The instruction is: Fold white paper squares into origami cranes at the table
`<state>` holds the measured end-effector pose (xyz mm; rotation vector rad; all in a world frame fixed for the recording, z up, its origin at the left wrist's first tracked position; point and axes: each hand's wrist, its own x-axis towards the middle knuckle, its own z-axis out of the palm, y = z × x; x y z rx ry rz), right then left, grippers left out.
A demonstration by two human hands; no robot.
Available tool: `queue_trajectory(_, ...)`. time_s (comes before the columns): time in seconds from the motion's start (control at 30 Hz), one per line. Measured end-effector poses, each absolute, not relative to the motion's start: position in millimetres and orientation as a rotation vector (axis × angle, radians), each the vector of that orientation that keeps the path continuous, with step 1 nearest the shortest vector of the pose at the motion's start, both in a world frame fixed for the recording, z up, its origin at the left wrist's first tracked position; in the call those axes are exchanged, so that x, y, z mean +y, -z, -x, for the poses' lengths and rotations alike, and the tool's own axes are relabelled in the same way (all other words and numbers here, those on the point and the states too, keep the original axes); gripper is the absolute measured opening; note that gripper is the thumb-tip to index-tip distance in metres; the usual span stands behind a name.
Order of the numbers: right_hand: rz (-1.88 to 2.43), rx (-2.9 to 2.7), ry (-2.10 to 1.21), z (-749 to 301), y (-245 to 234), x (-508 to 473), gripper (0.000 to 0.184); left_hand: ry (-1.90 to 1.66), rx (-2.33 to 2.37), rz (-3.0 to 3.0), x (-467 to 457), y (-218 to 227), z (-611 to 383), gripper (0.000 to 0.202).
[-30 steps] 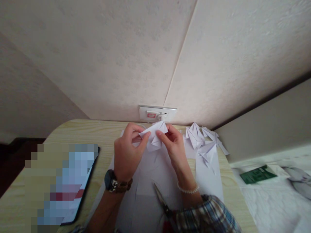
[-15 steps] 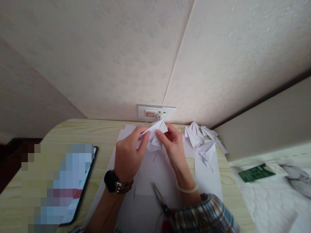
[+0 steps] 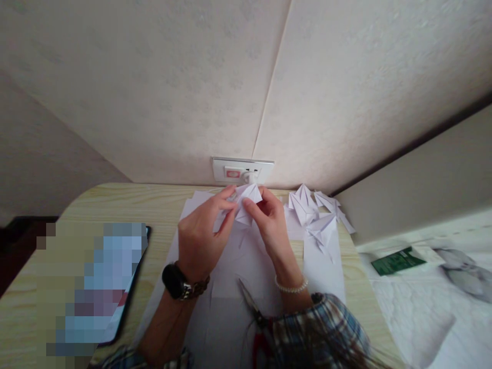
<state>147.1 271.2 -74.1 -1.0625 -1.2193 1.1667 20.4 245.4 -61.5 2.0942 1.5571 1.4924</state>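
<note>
Between my two hands is a folded white paper piece (image 3: pixel 249 193) with pointed creases, raised over white sheets (image 3: pixel 234 307). My left hand (image 3: pixel 205 228), with a dark watch at the wrist, pinches its left side between thumb and fingers. On the right side, my right hand (image 3: pixel 267 215) grips it, thumb in front and fingers behind. Scissors (image 3: pixel 251 305) with red handles lie on the sheets beside my right sleeve. More folded paper pieces (image 3: pixel 303 207) sit right of my right hand.
A phone (image 3: pixel 126 292) lies at the left on the wooden table (image 3: pixel 165 205), its screen blurred out. A wall socket (image 3: pixel 242 170) with a plug is just behind my hands. Past the table's right edge, a green packet (image 3: pixel 400 260) rests on a white quilted surface.
My left fingers have shifted on the folded paper and its left part now sits differently. Both hands still hold it. The whole view has moved slightly.
</note>
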Motion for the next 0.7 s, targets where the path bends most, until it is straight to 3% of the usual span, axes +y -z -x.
queue_trajectory(0.7, 1.075, -1.238, -1.047, -149.2, 75.3, 272.8, 0.025, -1.324, 1.267, -1.561, 251.6, 56.7, -20.3, 0.006)
